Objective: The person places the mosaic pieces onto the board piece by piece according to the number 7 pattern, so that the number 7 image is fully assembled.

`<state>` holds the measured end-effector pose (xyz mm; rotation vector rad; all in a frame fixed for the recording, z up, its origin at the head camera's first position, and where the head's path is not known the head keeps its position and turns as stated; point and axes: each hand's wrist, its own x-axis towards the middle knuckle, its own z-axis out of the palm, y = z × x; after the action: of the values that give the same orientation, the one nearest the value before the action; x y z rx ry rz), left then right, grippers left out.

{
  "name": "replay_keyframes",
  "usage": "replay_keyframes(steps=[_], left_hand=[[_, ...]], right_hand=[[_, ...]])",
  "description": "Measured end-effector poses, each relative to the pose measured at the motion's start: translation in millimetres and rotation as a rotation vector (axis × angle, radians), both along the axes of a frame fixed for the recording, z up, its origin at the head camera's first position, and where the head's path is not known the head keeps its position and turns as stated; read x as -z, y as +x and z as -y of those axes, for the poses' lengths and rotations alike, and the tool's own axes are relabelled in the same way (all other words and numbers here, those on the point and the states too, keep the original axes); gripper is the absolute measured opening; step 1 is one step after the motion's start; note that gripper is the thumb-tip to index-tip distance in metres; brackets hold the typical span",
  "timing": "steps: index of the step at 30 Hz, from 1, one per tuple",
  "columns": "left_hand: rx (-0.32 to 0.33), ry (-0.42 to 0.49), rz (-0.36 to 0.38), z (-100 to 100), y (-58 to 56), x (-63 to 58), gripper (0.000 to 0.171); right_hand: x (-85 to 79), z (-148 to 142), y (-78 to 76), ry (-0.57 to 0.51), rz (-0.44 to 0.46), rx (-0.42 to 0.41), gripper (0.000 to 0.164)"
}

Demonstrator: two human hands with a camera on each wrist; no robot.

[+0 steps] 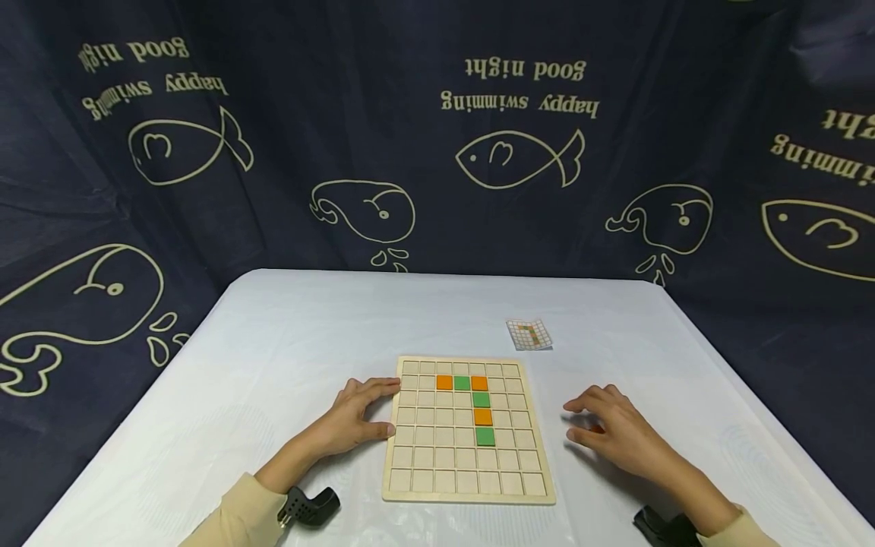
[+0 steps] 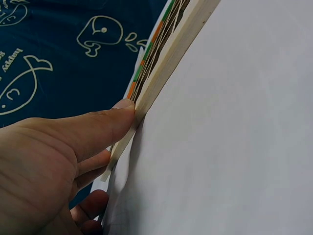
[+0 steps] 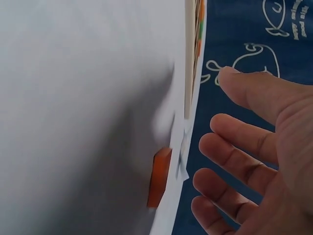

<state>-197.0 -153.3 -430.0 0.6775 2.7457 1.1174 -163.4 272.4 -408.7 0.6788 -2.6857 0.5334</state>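
A square wooden grid board (image 1: 468, 501) lies flat on the white table. Orange and green tiles fill some of its cells, three orange in all, such as the orange tile (image 1: 482, 417), and three green, such as the green tile (image 1: 485, 437). Against the board's left edge rest the thumb and fingertips of my left hand (image 1: 355, 418). In the left wrist view that thumb touches the board's wooden side (image 2: 166, 66). Off the right side of the board, my right hand (image 1: 618, 429) hovers with spread, slightly bent fingers, holding nothing. Beneath it lies a loose orange tile (image 3: 159, 177), mostly hidden in the head view.
Behind the board's far right corner is a small pattern card (image 1: 529, 334) printed with a coloured grid. The white table (image 1: 328, 319) runs back to a dark blue curtain (image 1: 424, 137) with fish and whale drawings. Each wrist wears a black device (image 1: 311, 507).
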Motion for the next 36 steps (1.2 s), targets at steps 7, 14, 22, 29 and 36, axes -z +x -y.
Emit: replay_keyframes(steps=[7,14,22,29,36], left_hand=[[0.002,0.009,-0.003,0,0.2,-0.1,0.065],[0.011,0.012,-0.012,0,0.0,2.0,0.064],[0.011,0.002,-0.008,0,0.1,-0.5,0.065],[0.026,0.012,-0.019,0,-0.6,1.4,0.064],[0.018,0.013,-0.014,0,0.1,0.5,0.064]], right_hand=[[1.3,-7,2.4,-0.007,0.003,0.017,0.029],[3.0,-13,3.4,0.011,0.015,0.037,0.030],[2.3,-21,4.2,0.039,0.079,0.081,0.029],[3.3,-29,7.1,0.049,0.087,0.078,0.030],[3.5,-36,8.4,0.053,0.094,0.040,0.032]])
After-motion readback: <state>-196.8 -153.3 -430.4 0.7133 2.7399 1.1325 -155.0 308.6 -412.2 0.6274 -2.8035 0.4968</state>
